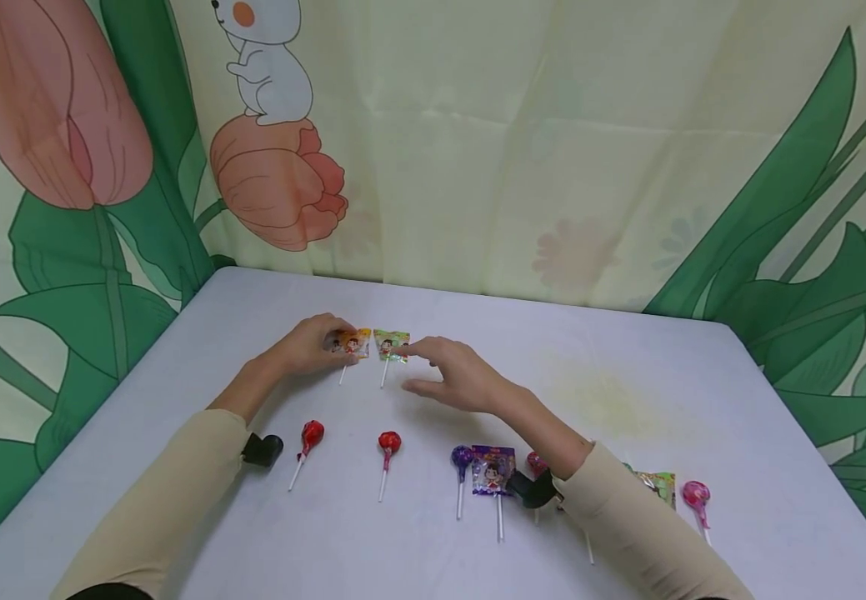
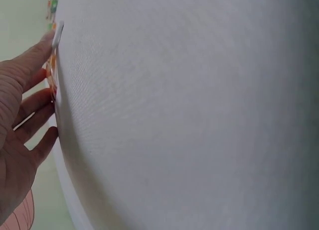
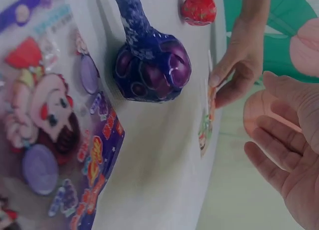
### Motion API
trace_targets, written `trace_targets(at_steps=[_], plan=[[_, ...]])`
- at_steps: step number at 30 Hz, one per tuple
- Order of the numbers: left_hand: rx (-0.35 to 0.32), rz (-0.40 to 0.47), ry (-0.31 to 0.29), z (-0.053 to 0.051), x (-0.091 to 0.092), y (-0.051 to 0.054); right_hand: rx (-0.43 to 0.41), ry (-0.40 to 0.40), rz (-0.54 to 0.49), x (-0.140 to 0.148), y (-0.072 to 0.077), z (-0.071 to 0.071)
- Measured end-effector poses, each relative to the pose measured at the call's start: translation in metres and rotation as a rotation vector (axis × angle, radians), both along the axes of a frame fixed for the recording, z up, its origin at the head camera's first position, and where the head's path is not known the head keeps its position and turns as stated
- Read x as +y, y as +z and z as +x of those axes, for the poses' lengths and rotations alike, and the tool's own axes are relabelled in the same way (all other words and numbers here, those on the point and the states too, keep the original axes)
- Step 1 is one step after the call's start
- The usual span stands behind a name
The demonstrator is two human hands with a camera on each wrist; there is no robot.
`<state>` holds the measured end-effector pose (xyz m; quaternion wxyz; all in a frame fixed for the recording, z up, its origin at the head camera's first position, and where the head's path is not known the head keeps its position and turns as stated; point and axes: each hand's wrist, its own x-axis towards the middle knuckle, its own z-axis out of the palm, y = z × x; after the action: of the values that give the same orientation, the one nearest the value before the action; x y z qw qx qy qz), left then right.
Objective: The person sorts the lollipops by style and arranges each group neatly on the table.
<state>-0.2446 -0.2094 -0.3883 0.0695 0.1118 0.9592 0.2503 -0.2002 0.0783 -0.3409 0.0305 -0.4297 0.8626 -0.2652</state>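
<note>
At the far left of the table in the head view, my left hand [image 1: 311,346] pinches a flat lollipop in an orange printed packet [image 1: 358,342], its white stick pointing toward me. The thumb and fingertips lie along the packet's edges in the left wrist view, where the packet shows edge-on. Just right of it lies a similar lollipop in a green packet [image 1: 389,339]. My right hand [image 1: 464,375] hovers beside the green packet, fingers extended and thumb apart; in the right wrist view the palm [image 3: 304,160] holds nothing. Whether the index fingertip touches the green packet is unclear.
Nearer me lie two red ball lollipops [image 1: 312,435], [image 1: 389,442], a purple ball lollipop [image 1: 462,457] and a purple packet lollipop [image 1: 493,472]. My right forearm partly covers a pink-red lollipop and a green packet [image 1: 661,485]. A pink lollipop [image 1: 696,495] lies farther right. A printed curtain [image 1: 448,167] hangs behind.
</note>
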Motion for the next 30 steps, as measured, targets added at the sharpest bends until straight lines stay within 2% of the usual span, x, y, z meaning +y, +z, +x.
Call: trace_targets(at_steps=[9,13,19,30], plan=[[0.004,0.007,-0.018,-0.002,0.004,0.000,-0.005,-0.036,-0.053,0.021,0.000,0.019],[0.009,0.004,-0.025,-0.002,0.001,0.000,-0.026,-0.055,-0.060,0.028,0.000,0.027],[0.012,0.006,-0.020,0.000,-0.006,-0.001,-0.011,-0.050,-0.065,0.035,-0.002,0.036],[0.011,0.010,-0.022,0.001,-0.003,0.000,-0.011,-0.088,-0.067,0.056,-0.003,0.054]])
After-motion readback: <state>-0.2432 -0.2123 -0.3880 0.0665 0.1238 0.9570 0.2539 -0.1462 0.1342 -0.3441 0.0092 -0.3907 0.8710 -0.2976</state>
